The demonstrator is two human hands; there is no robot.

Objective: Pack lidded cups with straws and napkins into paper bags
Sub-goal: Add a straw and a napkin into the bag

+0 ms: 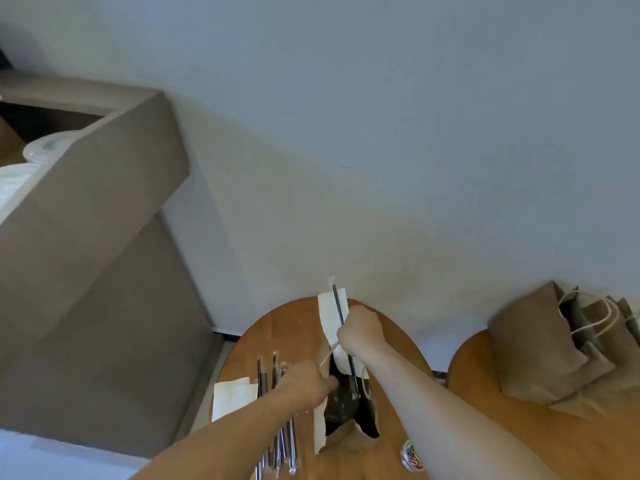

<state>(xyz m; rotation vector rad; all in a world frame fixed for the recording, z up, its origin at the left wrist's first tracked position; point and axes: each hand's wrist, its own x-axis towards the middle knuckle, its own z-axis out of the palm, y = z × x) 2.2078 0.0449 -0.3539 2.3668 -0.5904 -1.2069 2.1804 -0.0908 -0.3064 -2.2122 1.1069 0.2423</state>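
No print that I can read on the bag or the wrappers, too blurred.

Right hand (362,329): fist curled round a thin dark straw (336,304) in a clear sleeve and a long white folded napkin (329,318), gripped together. Both stand near upright. Their lower ends sit in the mouth of the paper bag (349,436), their upper ends stick out above the fist.

Left hand (304,384): fingers curled on the left rim of the bag mouth, by the twine handle, holding it open. I can't see the fingertips themselves.

The bag is plain brown kraft paper, creased, and lies on the round wooden tabletop (284,327) with its mouth towards the wall. Inside it I see a dark cup (337,401); the lid is hard to tell apart in the shadow.

Left of the bag there is a row of wrapped straws (277,441), dark with glossy sleeves, partly under the left forearm. Just left of those is a flat stack of white napkins (232,396).

Small multicoloured bundle (412,455) near the bottom edge, can't tell what it is.

Second wooden tabletop (485,410) on the right carries a cluster of brown bags (540,348) with twine handles. Open cardboard box (104,209) at far left holds white, rounded items (45,150).
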